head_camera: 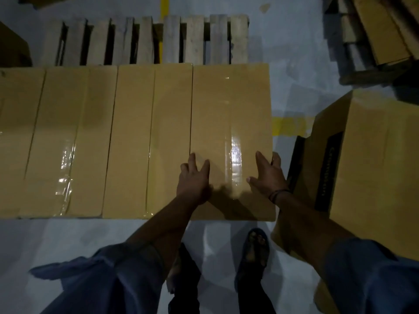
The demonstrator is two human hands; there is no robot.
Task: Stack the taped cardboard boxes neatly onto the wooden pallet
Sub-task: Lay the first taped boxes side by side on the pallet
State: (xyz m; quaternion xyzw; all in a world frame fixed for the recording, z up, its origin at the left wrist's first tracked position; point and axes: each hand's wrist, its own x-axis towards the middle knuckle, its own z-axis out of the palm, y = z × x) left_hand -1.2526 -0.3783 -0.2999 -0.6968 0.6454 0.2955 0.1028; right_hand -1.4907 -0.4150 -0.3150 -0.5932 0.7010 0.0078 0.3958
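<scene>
On the wooden pallet (145,39), three taped cardboard boxes in a row; bare slats beyond. Left hand (193,180) flat, fingers spread, on the rightmost box (229,114); right hand (268,175) open, gripping its right edge. Loose box (371,159) just right, dark print unreadable. Pale floor (292,41), yellow line.

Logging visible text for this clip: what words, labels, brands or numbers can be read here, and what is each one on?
Side of the loose box at right: one line of dark printed lettering on a black strip, running sideways; too blurred and dim to read.
Boxes on the pallet, including the one under both hands: clear tape only, no print visible.
Floor: yellow painted marks, no lettering.
Nothing else carries text.
</scene>
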